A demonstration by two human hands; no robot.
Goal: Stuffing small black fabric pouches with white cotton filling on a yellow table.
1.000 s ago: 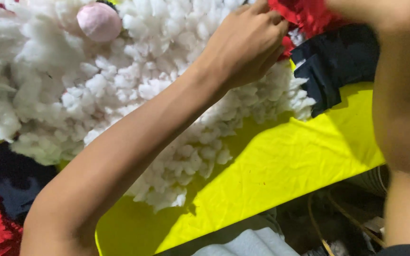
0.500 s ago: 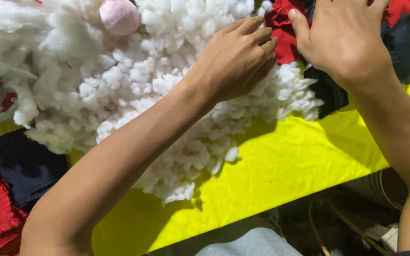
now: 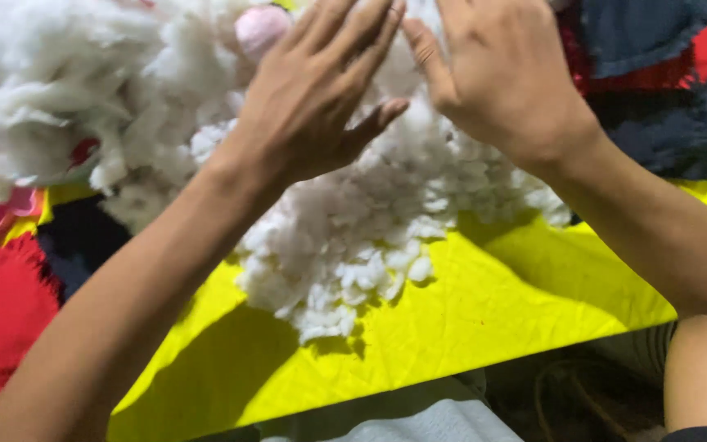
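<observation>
A: Both hands over the pile of white stuffing. It lies heaped on the yellow cloth, spilling toward the near edge, loose clumps at the fringe.

B: How to work it well, in your view?

A: Judgement only: flat palms, light pressure, draw the fibre inward from the fringe instead of pinching it, since small clumps break off easily. Keep the near-edge clumps from sliding off the cloth.

B: Left hand?

A: Fingers straight and close together, thumb spread out to the side. Palm down, resting on or just above the stuffing; contact under the palm is hidden. Nothing gripped.

B: Right hand?

A: Also flat and open, thumb angled toward the left fingertips, nearly touching them. It holds nothing; palm lies over the top of the pile, cannot tell how firmly.

B: Surroundings?

A: Pink round ball half-buried in the fibre just beyond the left fingers. Red fabric scrap at far left, dark blue scraps at right, on the cloth
</observation>
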